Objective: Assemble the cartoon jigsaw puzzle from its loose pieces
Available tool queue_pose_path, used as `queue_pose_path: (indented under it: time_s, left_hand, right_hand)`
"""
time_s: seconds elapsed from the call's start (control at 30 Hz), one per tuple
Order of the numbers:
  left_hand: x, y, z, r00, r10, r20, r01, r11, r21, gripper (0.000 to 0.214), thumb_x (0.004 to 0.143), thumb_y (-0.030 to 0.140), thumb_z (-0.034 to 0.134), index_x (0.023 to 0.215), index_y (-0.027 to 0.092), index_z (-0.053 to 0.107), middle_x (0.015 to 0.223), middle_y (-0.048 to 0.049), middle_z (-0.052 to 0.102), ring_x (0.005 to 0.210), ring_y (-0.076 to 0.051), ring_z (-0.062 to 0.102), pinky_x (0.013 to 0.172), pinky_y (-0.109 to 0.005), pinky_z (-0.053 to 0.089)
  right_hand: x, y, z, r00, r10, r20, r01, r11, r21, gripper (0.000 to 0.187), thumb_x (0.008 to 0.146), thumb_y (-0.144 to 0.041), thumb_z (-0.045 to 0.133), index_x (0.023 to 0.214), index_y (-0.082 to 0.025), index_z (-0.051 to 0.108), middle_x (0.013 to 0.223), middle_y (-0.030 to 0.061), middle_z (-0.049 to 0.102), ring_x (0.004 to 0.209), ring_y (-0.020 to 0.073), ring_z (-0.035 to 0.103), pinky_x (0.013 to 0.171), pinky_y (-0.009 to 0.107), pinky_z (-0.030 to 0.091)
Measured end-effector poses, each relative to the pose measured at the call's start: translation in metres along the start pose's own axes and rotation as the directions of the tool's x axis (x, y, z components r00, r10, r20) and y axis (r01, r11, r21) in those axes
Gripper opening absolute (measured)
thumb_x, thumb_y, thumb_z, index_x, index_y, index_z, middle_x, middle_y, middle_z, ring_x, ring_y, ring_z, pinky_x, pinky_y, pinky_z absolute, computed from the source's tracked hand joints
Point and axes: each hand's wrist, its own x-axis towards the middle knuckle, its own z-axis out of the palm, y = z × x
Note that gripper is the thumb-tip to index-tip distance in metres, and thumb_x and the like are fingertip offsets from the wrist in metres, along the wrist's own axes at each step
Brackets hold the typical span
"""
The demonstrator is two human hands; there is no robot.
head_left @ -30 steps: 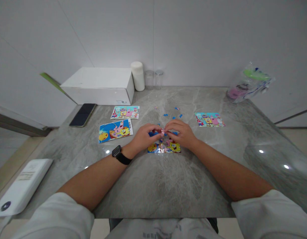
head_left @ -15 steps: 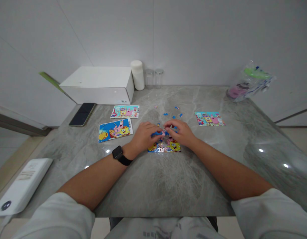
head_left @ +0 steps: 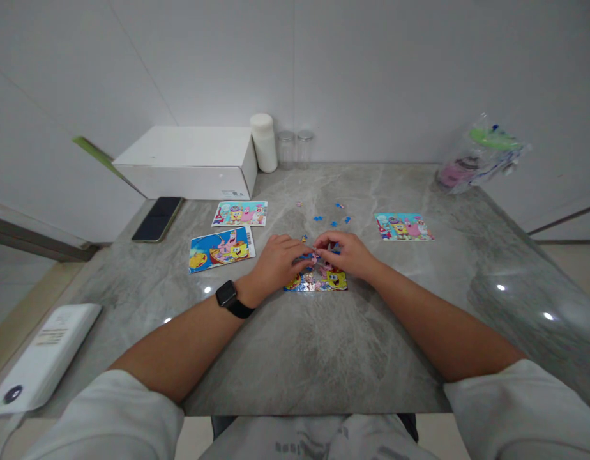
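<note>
A partly assembled jigsaw puzzle with cartoon figures lies on the grey marbled table in front of me. My left hand rests over its left side, thumb and fingers curved around a small pink puzzle piece. From the other side my right hand meets it above the puzzle, its thumb and forefinger closing at the same piece. The fingers hide much of the puzzle's upper half. Several loose blue puzzle pieces are scattered just beyond my hands.
Left of the puzzle lie a blue picture card and a turquoise one; a finished-looking picture lies right. Farther out are a phone, white box, white bottle, two glass jars, a bagged cup and white device.
My right thumb and forefinger have drawn closer together at the pink piece. My left hand has barely moved, and the loose pieces lie as before.
</note>
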Motion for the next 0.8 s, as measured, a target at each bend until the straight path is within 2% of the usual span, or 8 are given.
queue_pose_path:
  time_s: [0.2, 0.47, 0.6, 0.7, 0.8]
  left_hand:
    - [0.001, 0.000, -0.002, 0.995, -0.093, -0.031, 0.090, 0.992, -0.091, 0.019, 0.097, 0.040, 0.071, 0.108, 0.025, 0.078, 0.104, -0.0032, 0.082, 0.095, -0.022, 0.069, 0.089, -0.039, 0.044]
    - [0.002, -0.003, -0.001, 0.973, -0.217, -0.075, 0.193, 0.950, -0.246, 0.017, 0.101, 0.030, 0.063, 0.103, 0.024, 0.079, 0.096, -0.0028, 0.080, 0.091, -0.020, 0.069, 0.089, -0.035, 0.049]
    - [0.003, 0.002, -0.004, 0.960, -0.266, -0.086, 0.230, 0.926, -0.299, 0.024, 0.103, 0.033, 0.056, 0.101, 0.022, 0.078, 0.094, -0.0031, 0.078, 0.089, -0.019, 0.069, 0.085, -0.033, 0.050]
    - [0.003, 0.005, -0.005, 0.954, -0.290, -0.077, 0.247, 0.905, -0.346, 0.025, 0.100, 0.040, 0.060, 0.096, 0.022, 0.076, 0.087, -0.0022, 0.076, 0.082, -0.018, 0.067, 0.078, -0.031, 0.050]
    - [0.002, 0.006, -0.004, 0.950, -0.306, -0.068, 0.256, 0.882, -0.395, 0.025, 0.097, 0.043, 0.063, 0.092, 0.021, 0.075, 0.085, -0.0016, 0.075, 0.080, -0.017, 0.065, 0.073, -0.029, 0.048]
  right_hand:
    - [0.002, 0.004, -0.004, 0.996, 0.090, 0.024, -0.093, 0.987, 0.133, 0.021, 0.084, -0.037, 0.073, 0.095, -0.020, 0.075, 0.083, 0.0024, 0.075, 0.075, 0.0165, 0.064, 0.073, 0.030, 0.051]
    - [0.001, -0.005, -0.004, 0.973, 0.166, 0.158, -0.195, 0.961, 0.194, 0.027, 0.084, -0.044, 0.075, 0.095, -0.019, 0.077, 0.081, 0.0025, 0.073, 0.074, 0.0156, 0.063, 0.070, 0.029, 0.052]
    - [0.001, -0.006, -0.001, 0.964, 0.239, 0.120, -0.264, 0.920, 0.288, 0.035, 0.081, -0.052, 0.077, 0.094, -0.019, 0.075, 0.078, 0.0014, 0.070, 0.069, 0.0146, 0.060, 0.062, 0.027, 0.051]
    - [0.002, -0.007, 0.001, 0.963, 0.259, 0.076, -0.269, 0.898, 0.349, 0.038, 0.079, -0.055, 0.078, 0.093, -0.020, 0.072, 0.078, 0.0009, 0.068, 0.068, 0.0144, 0.059, 0.060, 0.027, 0.050]
    - [0.002, -0.009, 0.001, 0.965, 0.254, 0.065, -0.261, 0.908, 0.328, 0.035, 0.080, -0.053, 0.079, 0.092, -0.020, 0.072, 0.078, 0.0010, 0.069, 0.069, 0.0148, 0.060, 0.061, 0.027, 0.049]
